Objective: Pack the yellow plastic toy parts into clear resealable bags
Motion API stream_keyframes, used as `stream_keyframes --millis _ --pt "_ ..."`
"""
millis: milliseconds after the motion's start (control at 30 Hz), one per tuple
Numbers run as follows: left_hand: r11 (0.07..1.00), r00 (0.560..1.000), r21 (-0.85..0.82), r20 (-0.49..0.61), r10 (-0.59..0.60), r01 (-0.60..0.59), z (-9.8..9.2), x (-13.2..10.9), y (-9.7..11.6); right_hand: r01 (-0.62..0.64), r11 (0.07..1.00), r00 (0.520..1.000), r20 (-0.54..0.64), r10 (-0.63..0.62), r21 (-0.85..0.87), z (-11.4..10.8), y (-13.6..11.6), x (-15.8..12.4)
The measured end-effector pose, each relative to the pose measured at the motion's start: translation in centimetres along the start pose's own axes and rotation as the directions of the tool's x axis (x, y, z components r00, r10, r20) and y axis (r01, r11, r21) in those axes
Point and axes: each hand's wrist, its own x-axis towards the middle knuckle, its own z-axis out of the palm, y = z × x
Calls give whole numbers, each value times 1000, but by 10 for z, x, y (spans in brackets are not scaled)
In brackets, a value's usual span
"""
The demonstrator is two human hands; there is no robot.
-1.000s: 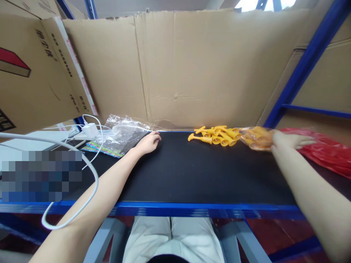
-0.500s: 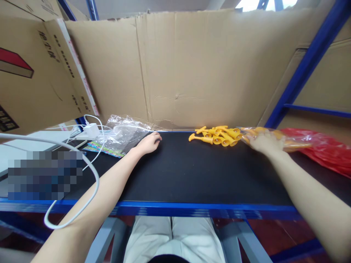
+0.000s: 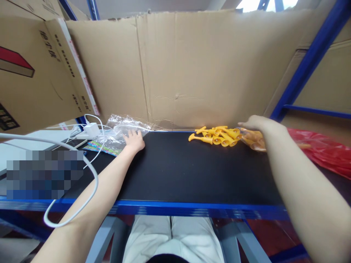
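A heap of small yellow plastic parts (image 3: 216, 135) lies at the back of the black mat (image 3: 192, 171). More yellow parts sit in a clear bag (image 3: 253, 140) to its right. My right hand (image 3: 253, 126) hovers over that bag and the heap's right end, wrist raised, fingers bent down and largely hidden. My left hand (image 3: 134, 140) rests with fingers spread on a pile of clear plastic bags (image 3: 120, 133) at the mat's left edge.
A cardboard wall (image 3: 192, 69) closes the back. A red plastic bag (image 3: 326, 149) lies at the right. A white charger (image 3: 90, 130) and its cable (image 3: 90, 171) sit at the left beside a colourful card (image 3: 102, 148). Blue shelf posts (image 3: 304, 65) stand at the right.
My left hand slid left from the mat onto the clear bags and opened. My right hand drew back from the red bag, then rose over the bagged yellow parts.
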Motion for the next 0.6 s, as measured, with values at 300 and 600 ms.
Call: stream_keyframes --millis 300,600 --pt "1000 998 6 64 -27 27 5 11 -16 321 941 938 -174 -300 107 5 -100 -78" --pt "996 998 82 -59 34 -29 -4 5 -14 531 838 846 -37 -531 123 31 -99 -85"
